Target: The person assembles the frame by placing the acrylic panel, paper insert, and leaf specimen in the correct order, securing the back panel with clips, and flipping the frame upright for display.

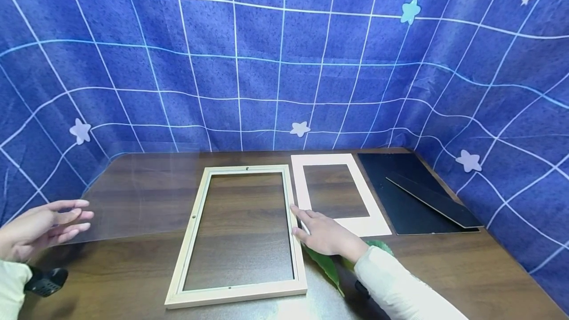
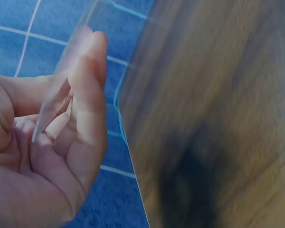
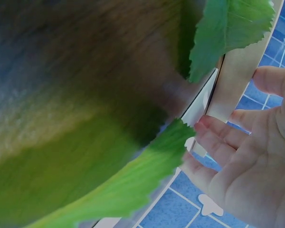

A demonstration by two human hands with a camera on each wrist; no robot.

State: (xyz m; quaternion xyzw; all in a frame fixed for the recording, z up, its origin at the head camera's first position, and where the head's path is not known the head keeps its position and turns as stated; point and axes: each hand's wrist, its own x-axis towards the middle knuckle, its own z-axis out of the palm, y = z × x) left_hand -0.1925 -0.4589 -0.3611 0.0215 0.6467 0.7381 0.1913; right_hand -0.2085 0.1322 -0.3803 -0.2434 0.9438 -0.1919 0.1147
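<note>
My left hand [image 1: 46,226] pinches the left edge of a clear plastic sheet [image 1: 142,196], tilted above the left part of the table. Close up in the left wrist view, that sheet [image 2: 52,107] passes between thumb and fingers. A pale wooden picture frame [image 1: 244,289] lies in the middle, its opening showing the tabletop. My right hand [image 1: 326,235] rests at the frame's right side, fingertips against its rail and no grip around it. Green serrated leaves [image 1: 326,264] lie under the right hand and wrist; one leaf [image 3: 152,175] fills much of the right wrist view.
A white mat [image 1: 362,225] with a rectangular cutout lies right of the frame. Beyond it is a black backing board [image 1: 375,169] with a folded stand flap [image 1: 431,200]. A blue gridded cloth [image 1: 266,78] with stars hangs behind the brown table [image 1: 111,280].
</note>
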